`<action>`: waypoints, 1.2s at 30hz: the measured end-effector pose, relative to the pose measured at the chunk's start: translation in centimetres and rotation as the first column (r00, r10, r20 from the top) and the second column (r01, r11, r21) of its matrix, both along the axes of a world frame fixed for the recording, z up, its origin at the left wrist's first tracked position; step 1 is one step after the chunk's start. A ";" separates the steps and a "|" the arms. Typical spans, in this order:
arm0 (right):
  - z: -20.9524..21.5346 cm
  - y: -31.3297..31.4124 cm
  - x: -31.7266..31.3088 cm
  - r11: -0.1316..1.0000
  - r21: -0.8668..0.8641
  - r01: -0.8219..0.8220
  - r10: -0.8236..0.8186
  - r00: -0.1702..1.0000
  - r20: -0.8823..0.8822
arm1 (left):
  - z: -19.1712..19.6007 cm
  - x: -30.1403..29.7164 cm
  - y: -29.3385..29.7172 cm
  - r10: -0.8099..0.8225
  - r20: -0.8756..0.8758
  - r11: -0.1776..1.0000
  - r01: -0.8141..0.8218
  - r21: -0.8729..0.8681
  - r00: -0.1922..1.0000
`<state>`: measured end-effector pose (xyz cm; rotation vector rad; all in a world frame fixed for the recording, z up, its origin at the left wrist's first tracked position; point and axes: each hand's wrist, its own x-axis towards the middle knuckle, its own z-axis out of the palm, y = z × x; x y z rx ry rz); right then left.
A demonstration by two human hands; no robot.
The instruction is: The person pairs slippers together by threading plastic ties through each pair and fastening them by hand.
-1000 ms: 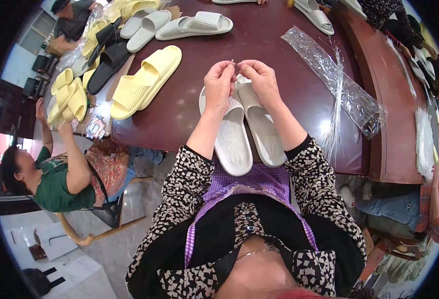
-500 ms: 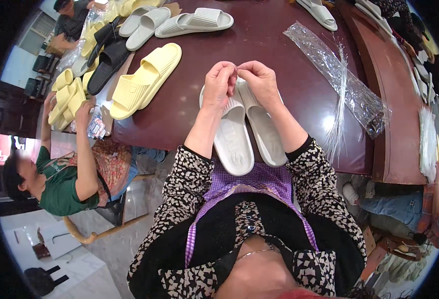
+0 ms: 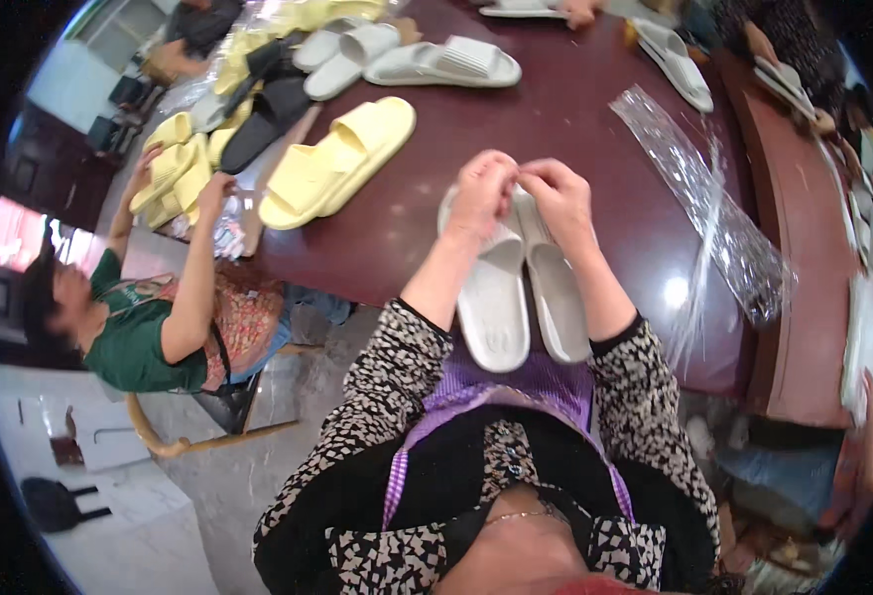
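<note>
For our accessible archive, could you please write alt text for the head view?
Both hands, left hand and right hand, meet over a pair of white slides on a dark round table; yellow slides and a clear plastic bag lie nearby.

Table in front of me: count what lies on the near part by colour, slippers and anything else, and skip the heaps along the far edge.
White slippers: 2, side by side under the left hand and right hand
Yellow slippers: 2
Clear plastic bag: 1
Total: 5
</note>
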<state>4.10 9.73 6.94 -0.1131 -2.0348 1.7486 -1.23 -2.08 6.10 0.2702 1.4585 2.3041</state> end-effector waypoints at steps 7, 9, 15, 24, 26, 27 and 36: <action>-1.0 0.2 0.6 1.000 -0.012 0.023 -0.023 0.999 0.044 | -0.8 0.8 0.2 0.010 -0.050 0.999 -0.008 0.032 0.999; -1.5 0.2 0.4 0.997 -0.072 -0.007 0.008 1.000 0.020 | -0.7 0.8 0.0 -0.004 -0.044 1.000 0.005 0.026 0.999; -1.6 0.3 0.4 0.992 -0.121 -0.017 0.019 1.000 0.010 | -0.5 0.9 -0.1 -0.008 -0.032 1.000 0.009 0.011 0.999; -0.6 0.2 -0.3 0.999 -0.018 0.037 -0.038 0.999 -0.021 | -0.7 -0.3 0.1 -0.024 0.002 1.000 0.024 -0.003 1.000; -0.9 0.0 -0.2 0.996 -0.067 0.053 -0.053 0.999 -0.006 | -0.2 -0.1 -0.2 -0.049 0.015 0.999 0.049 -0.014 0.999; -1.1 0.0 -0.3 0.997 -0.077 0.023 -0.023 1.000 0.000 | -0.3 -0.2 -0.1 -0.029 0.016 0.999 0.029 0.015 0.999; -1.6 0.3 0.1 0.994 -0.106 0.027 -0.028 1.000 -0.013 | -0.4 0.0 0.3 -0.044 0.035 0.998 0.042 0.041 0.998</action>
